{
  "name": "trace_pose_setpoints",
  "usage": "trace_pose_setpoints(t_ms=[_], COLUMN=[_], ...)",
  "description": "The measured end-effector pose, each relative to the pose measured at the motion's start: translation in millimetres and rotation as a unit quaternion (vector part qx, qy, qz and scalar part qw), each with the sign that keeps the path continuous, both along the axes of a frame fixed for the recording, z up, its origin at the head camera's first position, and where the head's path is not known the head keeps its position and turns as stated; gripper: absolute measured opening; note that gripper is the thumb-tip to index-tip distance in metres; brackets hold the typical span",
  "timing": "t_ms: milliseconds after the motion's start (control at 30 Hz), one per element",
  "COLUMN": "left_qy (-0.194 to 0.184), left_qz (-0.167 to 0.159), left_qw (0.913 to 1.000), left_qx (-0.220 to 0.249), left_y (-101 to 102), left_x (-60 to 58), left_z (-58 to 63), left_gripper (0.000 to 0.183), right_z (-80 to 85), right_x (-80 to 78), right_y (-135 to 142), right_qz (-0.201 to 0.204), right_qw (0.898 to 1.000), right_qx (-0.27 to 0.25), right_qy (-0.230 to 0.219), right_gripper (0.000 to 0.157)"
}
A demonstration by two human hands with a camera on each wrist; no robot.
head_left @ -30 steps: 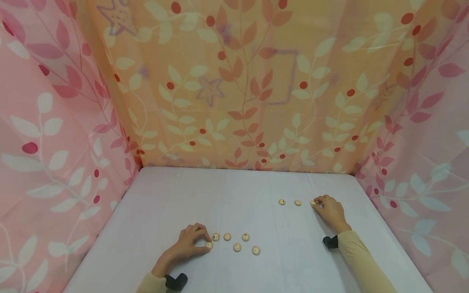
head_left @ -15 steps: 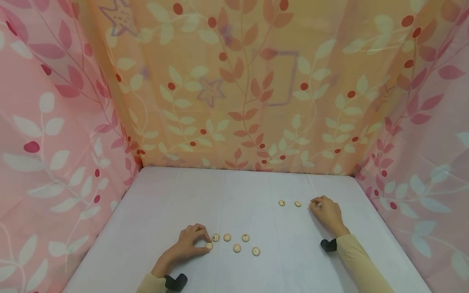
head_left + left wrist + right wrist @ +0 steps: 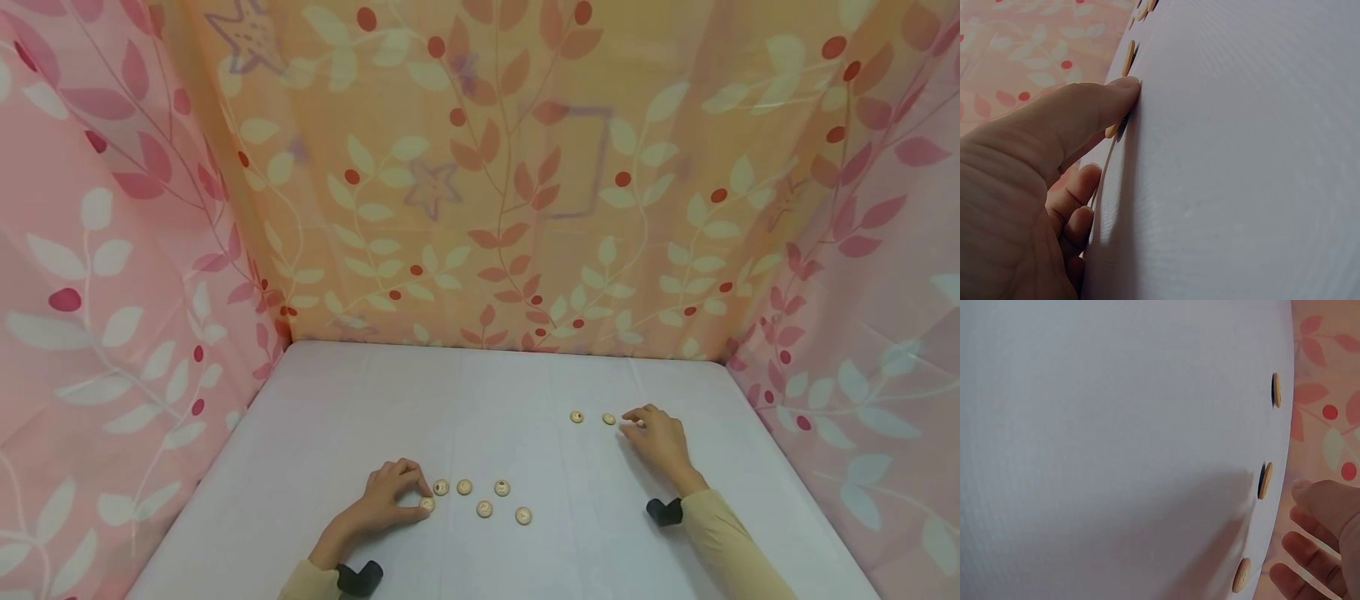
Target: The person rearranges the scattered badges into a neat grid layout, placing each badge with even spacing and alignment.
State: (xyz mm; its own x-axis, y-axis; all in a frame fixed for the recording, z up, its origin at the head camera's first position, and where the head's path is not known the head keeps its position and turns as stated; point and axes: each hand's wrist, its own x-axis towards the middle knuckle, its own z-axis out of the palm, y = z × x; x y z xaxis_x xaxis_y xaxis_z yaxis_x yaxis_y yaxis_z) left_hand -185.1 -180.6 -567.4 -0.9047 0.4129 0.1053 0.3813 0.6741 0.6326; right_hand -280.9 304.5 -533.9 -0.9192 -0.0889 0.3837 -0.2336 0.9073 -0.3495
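Note:
My left hand [image 3: 392, 493] is low on the white table, its thumb and index finger pinching a small round wooden disc [image 3: 427, 505] by its edges. In the left wrist view the thumb hides part of that disc [image 3: 1111, 130]. Farther back on the right, my right hand [image 3: 660, 437] hovers over the table with its fingers apart. A wooden disc [image 3: 1242, 575] lies flat below those fingers in the right wrist view, free of them. Two more discs continue its row to the left, one close by [image 3: 609, 419] and one farther off [image 3: 577, 417].
Beside my left hand, several marked wooden discs lie in two loose rows, including a back one [image 3: 502, 487] and a front one [image 3: 523, 516]. Floral curtains [image 3: 480, 208] enclose the white tabletop [image 3: 360, 392] at the back and both sides.
My right hand has let go of the disc at the row's right end and moved slightly left and up. The left hand has kept its place and its pinch.

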Motion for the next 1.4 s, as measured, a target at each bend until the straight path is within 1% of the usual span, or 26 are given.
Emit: trace_pose_setpoints(t_ms=[133,367,533,767,867,1000,1133,1267,1400], left_qy=[-0.001,0.000,0.002,0.000,0.002,0.004,0.004,0.004,0.004], left_qz=[0.004,0.004,0.004,0.002,0.002,-0.001,-0.003,-0.004,-0.003], left_qw=[1.0000,1.0000,1.0000,1.0000,1.0000,1.0000,1.0000,1.0000,1.0000], left_qx=[-0.004,-0.003,-0.008,0.001,-0.004,-0.007,-0.004,-0.003,-0.004], left_y=[1,1,1,1,1,1,1,1,0], left_x=[0.3,0.9,0.2,-0.6,-0.7,-0.5,-0.2,0.4,1.4], left_z=[-0.3,-1.4,-1.6,0.6,-0.1,-1.3,-1.2,0.0,-0.2], left_gripper=[0.017,0.017,0.017,0.017,0.018,0.018,0.018,0.018,0.018], right_z=[-1.1,-3.8,-1.6,-3.0,-3.9,-3.9,-3.4,-2.8,-3.4], right_x=[3.2,9.7,14.0,19.0,21.8,26.4,30.7,34.7,38.4], right_y=[-6,-18,-26,-38,-44,-53,-62,-72,-81], right_qz=[0.009,0.035,0.054,0.070,0.085,0.109,0.121,0.123,0.126], right_qw=[1.000,0.999,0.998,0.997,0.995,0.992,0.991,0.992,0.992], right_qx=[0.004,0.008,0.007,0.019,0.015,-0.003,-0.004,-0.002,-0.009], right_qy=[-0.005,0.017,0.029,0.039,0.049,0.062,0.053,0.023,0.004], right_gripper=[0.019,0.020,0.019,0.019,0.018,0.018,0.019,0.018,0.017])
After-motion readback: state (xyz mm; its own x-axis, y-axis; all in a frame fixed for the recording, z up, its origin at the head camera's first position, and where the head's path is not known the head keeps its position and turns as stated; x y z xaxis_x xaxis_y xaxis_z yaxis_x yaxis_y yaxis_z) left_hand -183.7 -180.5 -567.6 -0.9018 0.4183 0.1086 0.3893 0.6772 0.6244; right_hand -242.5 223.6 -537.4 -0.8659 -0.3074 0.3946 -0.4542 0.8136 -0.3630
